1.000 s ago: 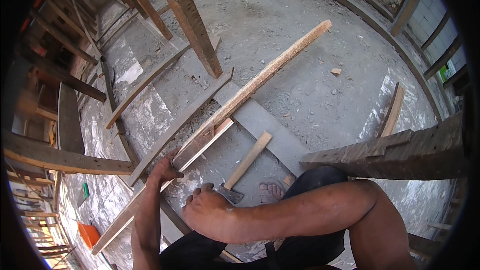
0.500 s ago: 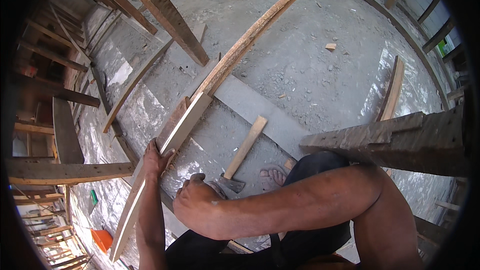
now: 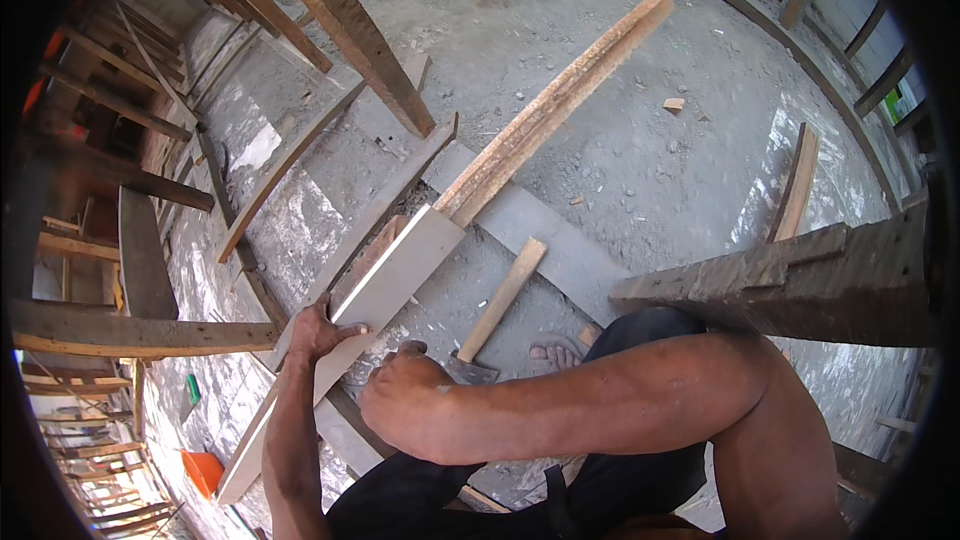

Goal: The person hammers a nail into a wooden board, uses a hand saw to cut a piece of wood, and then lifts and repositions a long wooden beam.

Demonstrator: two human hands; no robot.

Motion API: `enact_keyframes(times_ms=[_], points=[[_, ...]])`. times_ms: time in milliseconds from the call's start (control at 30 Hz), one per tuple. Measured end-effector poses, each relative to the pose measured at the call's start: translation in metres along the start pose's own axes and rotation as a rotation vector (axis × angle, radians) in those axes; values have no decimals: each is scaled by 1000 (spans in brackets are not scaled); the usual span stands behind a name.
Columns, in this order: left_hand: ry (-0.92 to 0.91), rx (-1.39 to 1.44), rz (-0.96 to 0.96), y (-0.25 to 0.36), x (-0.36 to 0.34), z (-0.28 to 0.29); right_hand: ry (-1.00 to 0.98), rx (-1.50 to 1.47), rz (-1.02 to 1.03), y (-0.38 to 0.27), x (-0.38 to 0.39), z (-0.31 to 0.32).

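Observation:
My left hand [image 3: 327,332] is closed round a long grey-faced board [image 3: 408,258], its thumb across the wide face. The board slants from lower left toward the middle. At its far end a rough, light brown length of timber [image 3: 565,105] runs on up and right; how the two meet is unclear. My right hand [image 3: 405,392] is curled just right of the board, its fingers mostly turned from view. Whether it holds anything is hidden. Beyond it lies a hatchet [image 3: 505,302] with a pale wooden handle, its dark head near my foot.
A flat grey plank [image 3: 560,248] lies crosswise under the timber. A thin dark strip of wood [image 3: 385,202] runs left of the board. A thick beam [image 3: 780,275] juts in from the right, and a post [image 3: 350,40] stands at upper left. An orange container [image 3: 203,473] is at lower left.
The board and timber have swung to the right, away from the thin dark strip. The board has rolled, so more of its wide face shows. My left hand has turned with it.

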State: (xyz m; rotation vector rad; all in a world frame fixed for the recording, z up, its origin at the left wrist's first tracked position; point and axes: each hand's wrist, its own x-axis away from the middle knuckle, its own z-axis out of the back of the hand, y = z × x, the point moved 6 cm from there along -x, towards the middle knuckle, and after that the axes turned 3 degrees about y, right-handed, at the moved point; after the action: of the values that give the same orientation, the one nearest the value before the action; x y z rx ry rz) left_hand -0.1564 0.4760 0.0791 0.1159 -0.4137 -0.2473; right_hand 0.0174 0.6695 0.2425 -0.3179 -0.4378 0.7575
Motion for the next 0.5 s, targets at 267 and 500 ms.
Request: enact_keyframes(times_ms=[267,500], points=[[64,165,0,-21,-31,-31,-26,-23,-14,13,4,7],[40,61,75,-28,-29,-10,-91,-88,-38,10,14,41]])
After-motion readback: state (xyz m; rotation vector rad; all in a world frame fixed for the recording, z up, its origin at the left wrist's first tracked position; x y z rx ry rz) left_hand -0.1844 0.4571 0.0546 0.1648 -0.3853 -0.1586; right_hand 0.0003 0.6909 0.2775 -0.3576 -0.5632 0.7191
